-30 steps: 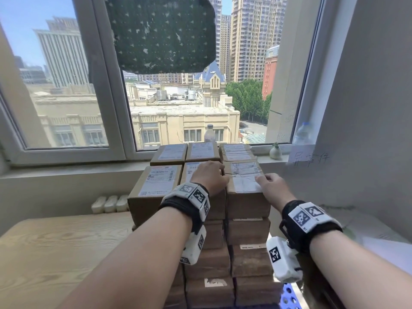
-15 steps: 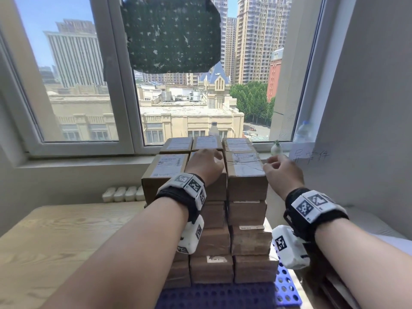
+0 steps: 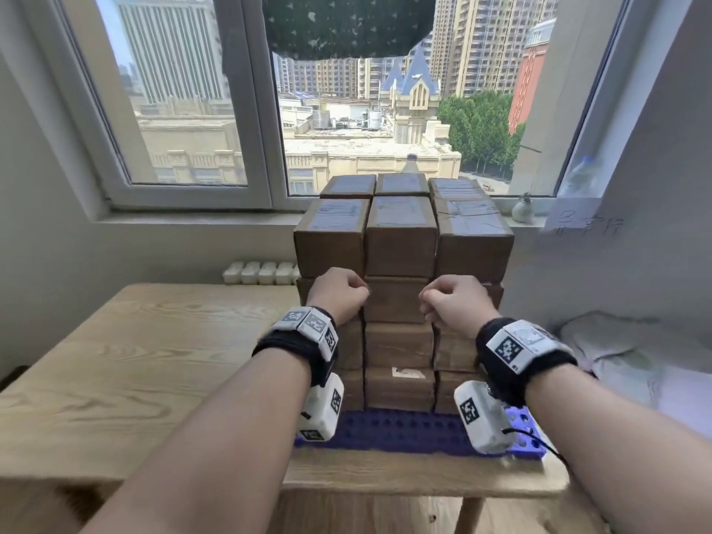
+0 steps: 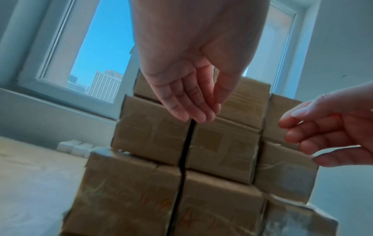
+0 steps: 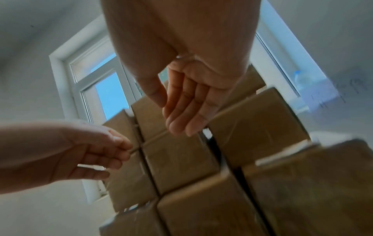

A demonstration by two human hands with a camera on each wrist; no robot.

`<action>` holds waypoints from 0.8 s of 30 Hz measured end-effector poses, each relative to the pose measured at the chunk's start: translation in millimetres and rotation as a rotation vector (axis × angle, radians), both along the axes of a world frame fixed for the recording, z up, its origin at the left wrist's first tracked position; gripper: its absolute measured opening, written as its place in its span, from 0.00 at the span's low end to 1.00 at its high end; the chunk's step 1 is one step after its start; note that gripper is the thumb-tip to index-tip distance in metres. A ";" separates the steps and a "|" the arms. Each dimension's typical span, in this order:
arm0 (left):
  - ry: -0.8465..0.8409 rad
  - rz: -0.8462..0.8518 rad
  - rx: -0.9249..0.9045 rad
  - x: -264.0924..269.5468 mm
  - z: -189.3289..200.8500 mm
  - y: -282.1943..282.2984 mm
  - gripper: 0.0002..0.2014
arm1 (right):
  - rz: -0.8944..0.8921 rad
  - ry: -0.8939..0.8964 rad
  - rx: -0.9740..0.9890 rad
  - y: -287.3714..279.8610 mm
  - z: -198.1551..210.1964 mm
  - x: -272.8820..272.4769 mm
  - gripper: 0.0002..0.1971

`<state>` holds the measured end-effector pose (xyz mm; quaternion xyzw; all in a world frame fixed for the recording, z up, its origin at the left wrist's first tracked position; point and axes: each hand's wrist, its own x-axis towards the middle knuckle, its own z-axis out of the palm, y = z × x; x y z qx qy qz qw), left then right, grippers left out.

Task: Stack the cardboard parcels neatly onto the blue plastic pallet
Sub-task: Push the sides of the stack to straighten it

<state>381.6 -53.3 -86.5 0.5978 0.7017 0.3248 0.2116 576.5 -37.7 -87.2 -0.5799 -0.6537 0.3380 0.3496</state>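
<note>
The cardboard parcels point(image 3: 400, 244) stand in a block on the blue pallet point(image 3: 400, 429), three columns wide across the front, with a second row behind toward the window point(image 3: 185, 109). The pallet lies on the wooden table point(image 3: 135, 364), at its right end. The left hand point(image 3: 337, 292) hangs in front of the stack, just before the gap between the left and middle columns, its fingers loosely bent and holding nothing. The right hand point(image 3: 456, 302) hangs before the gap between the middle and right columns, also loosely curled and empty. Whether either hand touches the cardboard cannot be told. A row of small white blocks point(image 3: 260, 272) sits on the table left of the stack.
</note>
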 end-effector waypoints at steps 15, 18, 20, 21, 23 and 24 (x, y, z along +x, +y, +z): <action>-0.177 0.058 -0.261 -58.2 -84.4 12.1 0.05 | 0.136 -0.030 -0.367 16.6 -90.8 -84.7 0.16; -0.222 0.051 -0.290 -61.6 -88.1 16.7 0.07 | 0.109 -0.034 -0.426 19.3 -96.7 -86.9 0.17; -0.258 0.047 -0.307 -62.8 -92.7 18.4 0.11 | 0.095 -0.008 -0.443 19.5 -97.8 -87.3 0.14; -0.267 0.050 -0.306 -63.8 -94.9 17.8 0.12 | 0.087 0.010 -0.443 19.3 -98.0 -88.1 0.13; -0.263 0.072 -0.294 -66.3 -94.6 13.1 0.09 | 0.066 0.036 -0.436 17.7 -98.6 -90.1 0.12; -0.250 0.102 -0.278 -68.8 -93.2 10.4 0.08 | 0.052 0.041 -0.426 17.0 -99.4 -90.7 0.13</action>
